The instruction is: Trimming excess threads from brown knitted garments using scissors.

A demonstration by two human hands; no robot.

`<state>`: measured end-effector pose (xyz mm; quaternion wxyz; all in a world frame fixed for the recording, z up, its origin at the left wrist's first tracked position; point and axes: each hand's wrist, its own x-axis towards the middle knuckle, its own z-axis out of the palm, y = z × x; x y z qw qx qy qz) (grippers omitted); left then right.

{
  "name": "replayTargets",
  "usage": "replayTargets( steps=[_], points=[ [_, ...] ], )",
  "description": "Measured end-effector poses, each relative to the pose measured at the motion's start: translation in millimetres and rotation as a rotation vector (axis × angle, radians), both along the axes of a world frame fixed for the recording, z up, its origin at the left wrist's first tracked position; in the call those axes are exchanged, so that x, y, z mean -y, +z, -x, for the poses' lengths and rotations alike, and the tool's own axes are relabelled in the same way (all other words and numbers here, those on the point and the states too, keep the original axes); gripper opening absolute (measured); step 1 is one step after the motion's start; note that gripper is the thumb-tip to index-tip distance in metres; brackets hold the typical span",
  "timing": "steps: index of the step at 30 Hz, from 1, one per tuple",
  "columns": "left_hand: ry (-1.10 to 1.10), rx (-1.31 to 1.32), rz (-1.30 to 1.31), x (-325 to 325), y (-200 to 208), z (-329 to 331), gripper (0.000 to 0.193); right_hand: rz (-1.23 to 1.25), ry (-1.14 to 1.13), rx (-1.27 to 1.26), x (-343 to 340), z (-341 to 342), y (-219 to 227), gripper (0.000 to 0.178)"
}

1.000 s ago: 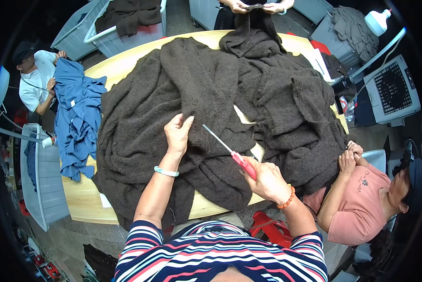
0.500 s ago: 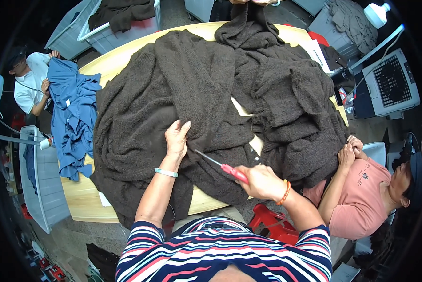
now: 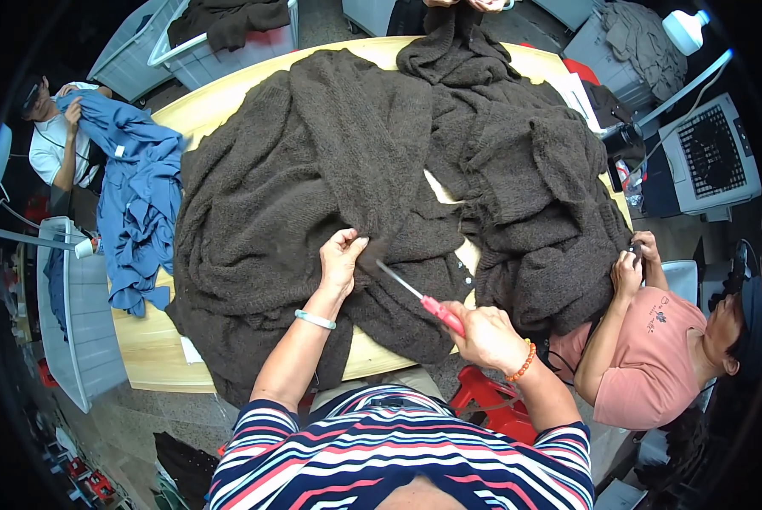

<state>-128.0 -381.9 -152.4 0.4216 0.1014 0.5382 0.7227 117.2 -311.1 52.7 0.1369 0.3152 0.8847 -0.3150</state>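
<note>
Heaped over the table is a dark brown knit garment (image 3: 254, 195) with a fuzzy texture. My left hand (image 3: 340, 263), a pale bangle at its wrist, is closed in a pinch on this knit near the middle. What exactly lies between thumb and finger is partly hidden. My right hand (image 3: 491, 342), with orange beads at the wrist, grips the red handle of a screwdriver-like tool (image 3: 442, 314). Its thin metal shaft points up and left toward my left hand, over the knit, and its tip is slightly blurred and apart from my fingers.
More dark brown knitwear (image 3: 517, 187) covers the right side of the wooden table (image 3: 156, 361). Co-workers handle a blue garment (image 3: 143, 195) at left and dark knits at right and far side. Plastic bins (image 3: 84, 314), a red stool (image 3: 491, 404) and a lamp (image 3: 685, 32) surround it.
Both my hands and the red-handled tool have shifted a little to the right in view. The left co-worker has raised part of the blue garment.
</note>
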Motion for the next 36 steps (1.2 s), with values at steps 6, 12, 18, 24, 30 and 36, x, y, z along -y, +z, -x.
replayTargets(
  steps=[6,12,18,24,30,36],
  points=[
    [-0.007,-0.063,0.011,15.3,6.6,-14.4,0.017,-0.042,-0.027,0.036,4.5,-2.7,-2.6,0.03],
    [-0.005,-0.385,0.073,24.8,-1.3,-15.4,0.022,0.004,0.093,0.003,11.5,3.9,-1.8,0.034],
    [-0.066,0.391,-0.072,33.7,22.8,2.1,0.02,0.043,-0.034,-0.046,12.3,-2.5,3.9,0.033],
    [-0.166,0.256,-0.022,32.5,15.7,-1.5,0.027,-0.014,-0.07,-0.068,20.8,4.0,5.7,0.033],
    [0.01,0.228,-0.083,44.9,17.1,-9.7,0.022,0.003,0.072,0.062,34.0,5.4,4.5,0.034],
    [0.081,0.373,-0.042,55.6,43.5,-6.4,0.016,0.056,0.21,0.037,45.7,20.0,7.6,0.031]
  ],
)
